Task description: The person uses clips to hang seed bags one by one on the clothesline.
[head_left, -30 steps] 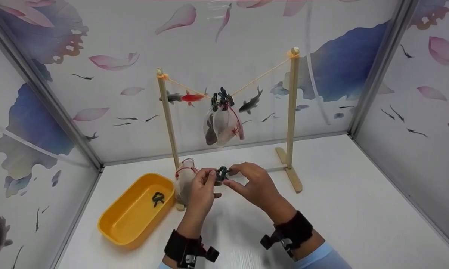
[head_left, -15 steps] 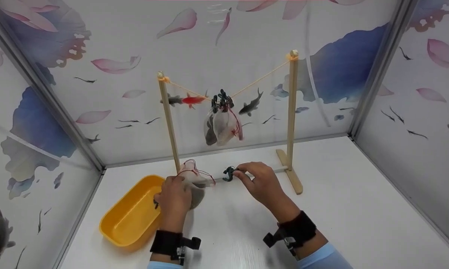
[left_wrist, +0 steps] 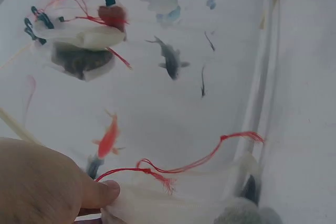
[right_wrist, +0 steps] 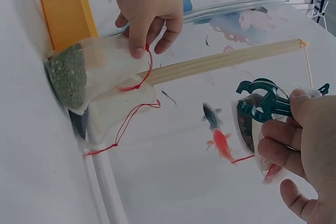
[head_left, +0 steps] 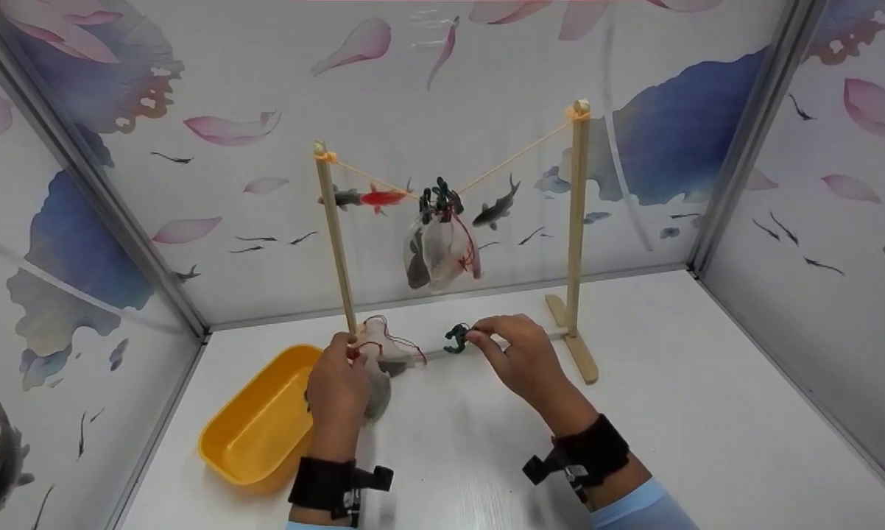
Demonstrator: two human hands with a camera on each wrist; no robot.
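My left hand (head_left: 338,390) pinches the top corner of a white mesh drawstring pouch (right_wrist: 105,69) with a red cord and greenish-grey filling. A second white pouch (right_wrist: 118,103), dark at its bottom, lies just behind it against the rack's base. In my right hand (head_left: 516,353) a dark green plastic clip (right_wrist: 268,100) is pinched between thumb and fingers, jaws pointing left, apart from the pouches. Several filled pouches (head_left: 442,254) hang bunched at the low middle of an orange line (head_left: 516,156), fixed by green clips (head_left: 440,199).
A yellow tub (head_left: 255,442) stands left of my left hand; something dark shows at its right rim, mostly hidden by the hand. Two wooden posts (head_left: 576,221) hold up the line. A pale rod (head_left: 553,335) joins the stand low down. Patterned walls enclose the table.
My left hand has left the clip, moved left and down to the pouches and taken one by its top. The right hand keeps the clip, slightly further right.
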